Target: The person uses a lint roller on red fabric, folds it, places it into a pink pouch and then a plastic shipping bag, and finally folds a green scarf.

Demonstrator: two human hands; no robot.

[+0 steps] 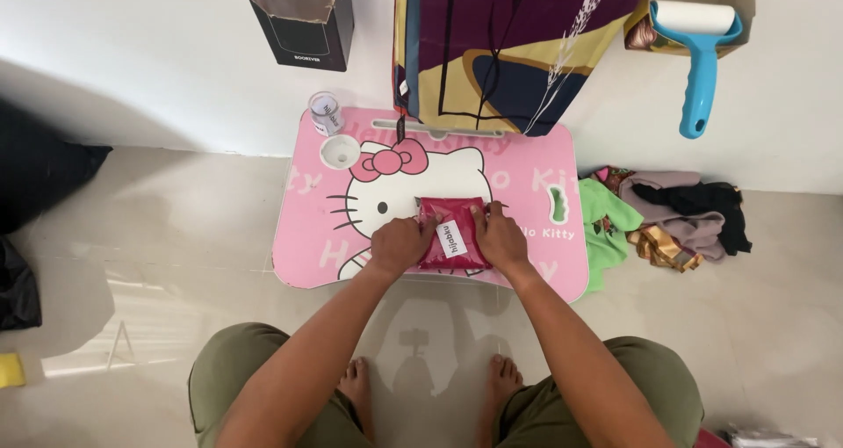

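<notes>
Hands meet at the centre of the frame over a dark red packet (454,230) that lies flat on a pink lap table (307,237) with a cartoon cat print. The left hand (399,244) presses down on the packet's left edge, fingers curled onto it beside a white label (450,238). The right hand (500,237) rests on the packet's right edge, fingers spread flat along it. A small roll of tape (326,112) stands at the table's upper left corner, above a round cup hole (340,150). Patterned cloth (500,44) hangs at the top centre, a blue lint roller (700,53) at upper right, and a heap of folded clothes (659,220) lies on the floor to the right.
</notes>
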